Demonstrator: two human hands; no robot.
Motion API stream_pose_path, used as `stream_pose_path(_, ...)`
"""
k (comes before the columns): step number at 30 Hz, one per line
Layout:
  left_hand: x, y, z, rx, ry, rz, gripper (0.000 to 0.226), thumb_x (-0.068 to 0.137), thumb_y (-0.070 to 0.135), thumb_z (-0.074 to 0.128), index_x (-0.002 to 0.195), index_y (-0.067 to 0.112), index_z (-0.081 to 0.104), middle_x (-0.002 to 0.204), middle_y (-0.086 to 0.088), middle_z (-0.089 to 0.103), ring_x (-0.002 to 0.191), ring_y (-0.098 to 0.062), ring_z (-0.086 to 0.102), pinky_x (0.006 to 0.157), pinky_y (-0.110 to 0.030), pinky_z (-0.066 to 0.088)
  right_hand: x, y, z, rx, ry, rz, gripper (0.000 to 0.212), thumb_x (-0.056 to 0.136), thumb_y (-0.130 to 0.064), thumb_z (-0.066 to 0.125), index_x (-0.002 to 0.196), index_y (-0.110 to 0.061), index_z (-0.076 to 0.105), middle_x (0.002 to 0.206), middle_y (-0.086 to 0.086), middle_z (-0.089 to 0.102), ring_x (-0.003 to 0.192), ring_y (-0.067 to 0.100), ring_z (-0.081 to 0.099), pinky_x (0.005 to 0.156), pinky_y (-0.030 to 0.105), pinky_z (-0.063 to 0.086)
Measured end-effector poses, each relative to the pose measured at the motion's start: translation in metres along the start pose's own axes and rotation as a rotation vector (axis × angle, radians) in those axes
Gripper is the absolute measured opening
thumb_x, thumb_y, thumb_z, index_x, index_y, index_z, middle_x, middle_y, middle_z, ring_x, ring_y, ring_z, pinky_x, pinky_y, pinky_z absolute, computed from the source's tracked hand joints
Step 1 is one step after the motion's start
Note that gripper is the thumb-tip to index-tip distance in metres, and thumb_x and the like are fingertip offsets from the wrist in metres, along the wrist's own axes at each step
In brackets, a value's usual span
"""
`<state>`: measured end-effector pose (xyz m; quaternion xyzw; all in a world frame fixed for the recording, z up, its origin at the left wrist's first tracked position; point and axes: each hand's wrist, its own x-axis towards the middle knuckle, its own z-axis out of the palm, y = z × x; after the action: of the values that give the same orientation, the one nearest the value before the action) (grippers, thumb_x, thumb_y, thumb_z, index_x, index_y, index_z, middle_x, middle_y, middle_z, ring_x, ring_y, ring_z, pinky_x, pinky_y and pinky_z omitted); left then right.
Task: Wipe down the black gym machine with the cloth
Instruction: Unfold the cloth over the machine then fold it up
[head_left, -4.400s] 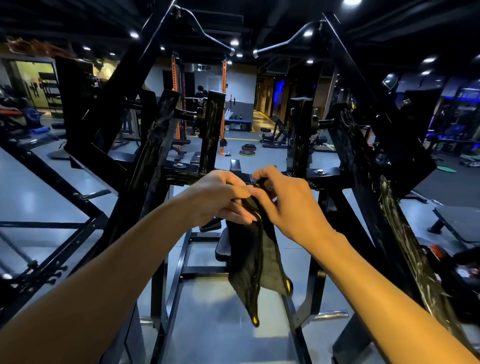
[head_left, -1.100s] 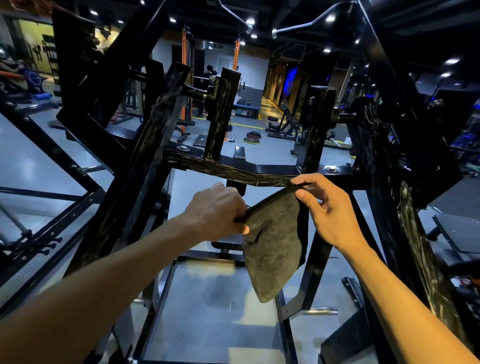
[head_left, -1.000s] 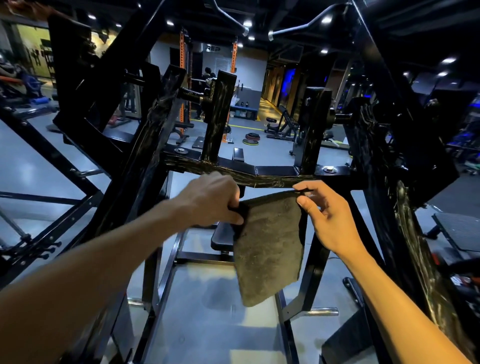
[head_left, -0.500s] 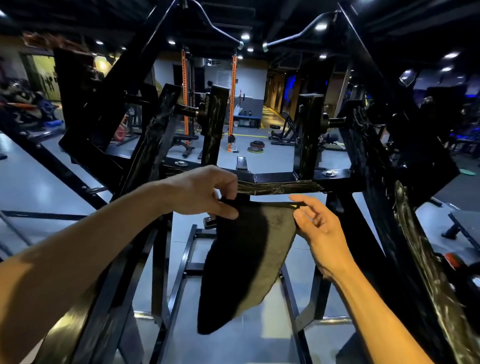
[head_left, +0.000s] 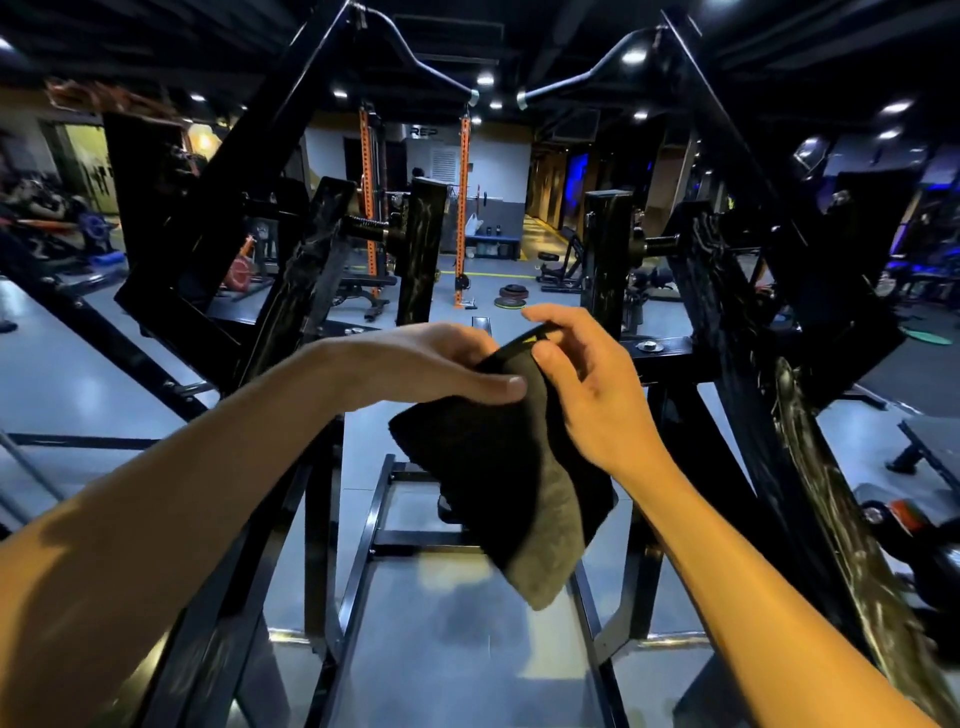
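A dark grey cloth (head_left: 519, 488) hangs folded in front of me, held up by both hands. My left hand (head_left: 426, 369) grips its upper left part, thumb across the front. My right hand (head_left: 587, 379) pinches the top edge, where a small yellow tag shows. The black gym machine (head_left: 727, 332) surrounds the hands: two slanted arms, two upright posts and a horizontal crossbar (head_left: 670, 353) just behind the hands, partly hidden by them. The cloth is off the frame, in the air.
Two bent chrome handles (head_left: 571, 83) hang overhead. The machine's base rails (head_left: 363, 545) run along the grey floor below. Orange rack posts (head_left: 462, 208), weight plates (head_left: 511, 299) and benches stand farther back. Another bench (head_left: 930, 447) is at the right.
The cloth was spread out between both hands; now my hands have come together and the cloth is folded over on itself, hanging in a shorter bundle.
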<state>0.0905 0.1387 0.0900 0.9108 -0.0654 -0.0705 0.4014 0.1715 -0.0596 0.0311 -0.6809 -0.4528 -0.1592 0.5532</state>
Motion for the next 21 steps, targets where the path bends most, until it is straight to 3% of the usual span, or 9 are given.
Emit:
stream_pose_path(2,0.018,0.009,0.010,0.073,0.129,0.093,0.045,0.092,0.057,0.067,0.087,0.012,0.061,0.078,-0.011,0.060,0.068,-0.020,0.061,0.070,-0.032,0.050,0.006,-0.004,-0.007,0.011,0.017,-0.015,0.030,0.105,-0.010,0.054,0.133,-0.020,0.061,0.088,-0.012,0.058,0.085,0.009,0.058,0.084,0.021,0.043)
stream_pose_path(4,0.031,0.022,0.018,0.304,0.254,0.198,0.041,0.102,0.046,0.056,0.074,0.017,0.049,0.068,-0.001,0.046,0.057,-0.010,0.042,0.058,-0.024,0.035,0.006,-0.006,-0.020,0.050,0.058,-0.004,0.034,0.105,-0.013,0.056,0.138,-0.022,0.056,0.089,-0.006,0.063,0.086,0.012,0.062,0.084,0.025,0.046)
stream_pose_path(7,0.036,0.049,0.019,0.616,0.305,0.276,0.038,0.104,0.050,0.047,0.081,0.021,0.054,0.077,0.005,0.054,0.068,-0.011,0.049,0.063,-0.031,0.038,-0.010,0.007,-0.039,0.237,0.067,0.092,0.054,0.105,-0.017,0.057,0.153,-0.031,0.035,0.086,-0.007,0.068,0.082,0.011,0.066,0.081,0.022,0.051)
stream_pose_path(9,0.036,0.065,0.012,0.738,0.284,0.331,0.039,0.103,0.056,0.045,0.089,0.022,0.060,0.083,0.006,0.058,0.075,-0.009,0.054,0.065,-0.028,0.041,-0.033,0.029,-0.042,0.342,0.008,0.234,0.061,0.102,-0.028,0.059,0.156,-0.032,0.031,0.101,0.001,0.073,0.095,0.019,0.070,0.085,0.023,0.054)
stream_pose_path(11,0.035,0.080,0.003,0.783,0.246,0.411,0.043,0.101,0.059,0.045,0.089,0.021,0.063,0.081,0.009,0.059,0.072,-0.004,0.056,0.062,-0.019,0.038,-0.063,0.054,-0.032,0.323,-0.145,0.384,0.050,0.098,-0.045,0.063,0.143,-0.030,0.050,0.115,-0.010,0.074,0.112,0.020,0.068,0.087,0.020,0.054)
stream_pose_path(13,0.032,0.094,-0.005,0.824,0.226,0.466,0.048,0.097,0.061,0.043,0.091,0.019,0.066,0.079,0.010,0.060,0.071,-0.003,0.058,0.064,-0.014,0.041,-0.090,0.074,-0.017,0.266,-0.239,0.491,0.030,0.099,-0.048,0.061,0.118,-0.025,0.066,0.109,-0.016,0.075,0.112,0.025,0.067,0.085,0.023,0.055)
stream_pose_path(15,0.031,0.103,-0.012,0.900,0.246,0.463,0.050,0.097,0.060,0.043,0.095,0.017,0.068,0.080,0.010,0.061,0.070,-0.003,0.058,0.070,-0.022,0.046,-0.111,0.088,-0.002,0.398,-0.193,0.542,0.033,0.102,-0.040,0.058,0.123,-0.017,0.066,0.120,-0.002,0.075,0.119,0.026,0.067,0.097,0.037,0.057)
stream_pose_path(17,0.029,0.106,-0.020,0.954,0.278,0.444,0.044,0.099,0.056,0.047,0.093,0.017,0.067,0.077,0.011,0.059,0.069,-0.001,0.056,0.071,-0.031,0.045,-0.123,0.093,0.008,0.545,-0.103,0.554,0.041,0.096,-0.039,0.062,0.125,-0.011,0.066,0.123,0.008,0.073,0.118,0.025,0.068,0.100,0.041,0.056)
stream_pose_path(21,0.019,0.105,-0.030,0.984,0.337,0.408,0.045,0.096,0.060,0.046,0.086,0.018,0.061,0.075,0.005,0.058,0.069,-0.006,0.055,0.066,-0.031,0.045,-0.133,0.094,0.018,0.721,0.183,0.584,0.023,0.092,-0.022,0.069,0.104,-0.002,0.070,0.096,0.010,0.077,0.089,0.027,0.073,0.073,0.037,0.062)
